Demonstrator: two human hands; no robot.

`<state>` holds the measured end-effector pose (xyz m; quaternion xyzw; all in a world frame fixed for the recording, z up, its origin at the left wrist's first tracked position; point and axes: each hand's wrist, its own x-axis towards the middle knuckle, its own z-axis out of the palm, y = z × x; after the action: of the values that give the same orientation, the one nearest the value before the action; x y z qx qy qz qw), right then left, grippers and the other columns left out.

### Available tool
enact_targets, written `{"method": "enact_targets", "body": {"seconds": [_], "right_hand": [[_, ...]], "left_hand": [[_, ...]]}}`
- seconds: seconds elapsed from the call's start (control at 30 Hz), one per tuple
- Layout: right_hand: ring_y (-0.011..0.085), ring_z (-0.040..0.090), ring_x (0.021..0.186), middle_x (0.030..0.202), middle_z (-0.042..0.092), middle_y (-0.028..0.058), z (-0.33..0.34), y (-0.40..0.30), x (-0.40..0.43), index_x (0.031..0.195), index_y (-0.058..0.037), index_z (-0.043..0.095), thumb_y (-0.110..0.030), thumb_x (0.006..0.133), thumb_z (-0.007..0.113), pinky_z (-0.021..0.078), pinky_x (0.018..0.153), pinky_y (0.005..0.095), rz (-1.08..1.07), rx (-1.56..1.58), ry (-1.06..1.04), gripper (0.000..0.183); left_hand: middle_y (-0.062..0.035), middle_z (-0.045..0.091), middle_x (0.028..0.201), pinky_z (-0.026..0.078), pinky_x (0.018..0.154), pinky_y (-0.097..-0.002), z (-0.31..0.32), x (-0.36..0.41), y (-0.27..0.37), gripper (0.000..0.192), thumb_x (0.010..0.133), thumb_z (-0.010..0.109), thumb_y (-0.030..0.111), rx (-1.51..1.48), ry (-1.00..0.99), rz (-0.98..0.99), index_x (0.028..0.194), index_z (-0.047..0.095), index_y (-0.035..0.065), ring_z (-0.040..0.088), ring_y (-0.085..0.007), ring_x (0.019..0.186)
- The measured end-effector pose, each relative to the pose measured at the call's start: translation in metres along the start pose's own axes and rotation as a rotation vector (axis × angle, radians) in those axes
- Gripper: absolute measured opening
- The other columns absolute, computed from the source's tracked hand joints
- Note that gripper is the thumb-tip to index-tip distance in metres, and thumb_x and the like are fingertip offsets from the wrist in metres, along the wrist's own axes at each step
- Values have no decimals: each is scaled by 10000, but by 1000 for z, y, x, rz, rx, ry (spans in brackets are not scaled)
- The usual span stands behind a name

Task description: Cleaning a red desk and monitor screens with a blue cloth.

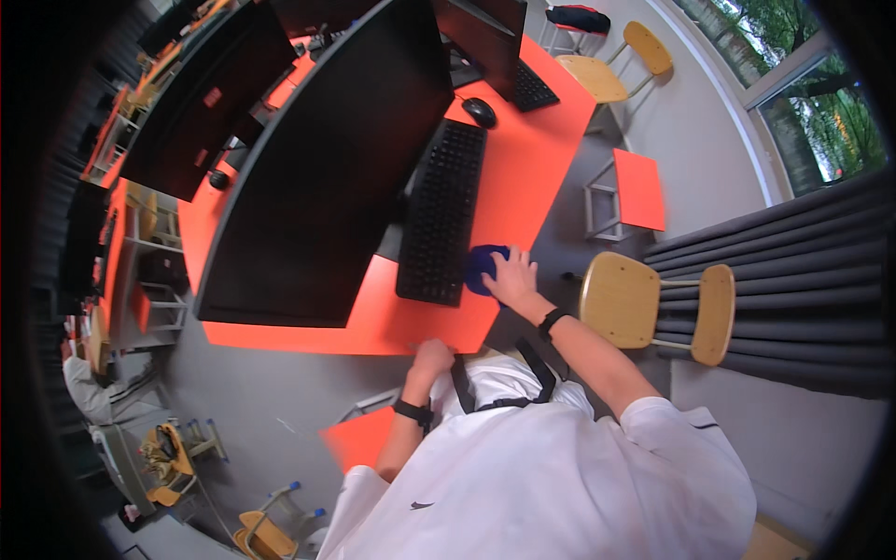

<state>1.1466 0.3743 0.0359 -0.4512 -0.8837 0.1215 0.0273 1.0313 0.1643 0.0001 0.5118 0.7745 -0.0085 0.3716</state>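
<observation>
My right hand (514, 278) rests with spread fingers on a dark blue cloth (480, 269), pressing it to the orange desk (521, 164) by the table's edge. Just left of the cloth lies a black keyboard (442, 217). Behind that keyboard stands a large black monitor (329, 175), its screen dark. My left hand (432, 357) is low at the desk's front edge, close to my body. Its fingers are curled and partly hidden, so whether they grip anything does not show.
A black mouse (479, 112) and a second keyboard (535, 86) are farther along the desk. To the right stand a wooden chair (619, 301) and an orange-topped stool (638, 189). Another orange stool (360, 437) is beside my left arm. Grey curtains (784, 280) hang at right.
</observation>
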Motion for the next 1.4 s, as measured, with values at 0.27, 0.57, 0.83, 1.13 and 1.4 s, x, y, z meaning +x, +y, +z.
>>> {"method": "enact_targets", "body": {"seconds": [0.27,0.57,0.83,1.13,1.4], "right_hand": [[333,452,1092,1140,489,145,-6,46,68,1066,-160,584,-332,734,688,382,862,494,-59,-25,-2,388],[345,483,1086,1156,503,135,-34,160,301,1187,-190,553,-308,779,632,408,842,553,222,-121,296,432],[305,483,1050,1219,493,89,-19,148,228,938,-250,680,-306,671,720,387,861,526,-726,98,58,276],[346,453,1093,1189,501,119,-41,178,330,1065,-231,649,-312,762,639,389,860,496,-57,14,266,314],[314,473,1069,1206,508,107,-10,104,155,1019,-252,664,-342,649,733,395,825,466,-1121,159,-72,387]], "left_hand": [[-279,630,969,484,855,-475,-42,2,11,402,917,478,337,-157,-97,-79,983,669,-11,604,-435,958],[-345,590,1037,419,954,-477,-7,6,40,465,921,500,327,-311,119,-484,1002,622,-115,576,-482,984],[-472,4,1411,114,1154,-482,50,22,80,821,874,584,226,-464,526,-914,1365,96,-217,30,-566,1356],[-352,138,1478,265,1119,-417,31,38,84,840,819,688,212,-405,492,-1030,1382,192,-167,260,-486,1337],[-411,224,1403,436,987,-409,55,25,77,732,794,665,45,-450,707,-978,1359,253,-172,463,-471,1192]]}}
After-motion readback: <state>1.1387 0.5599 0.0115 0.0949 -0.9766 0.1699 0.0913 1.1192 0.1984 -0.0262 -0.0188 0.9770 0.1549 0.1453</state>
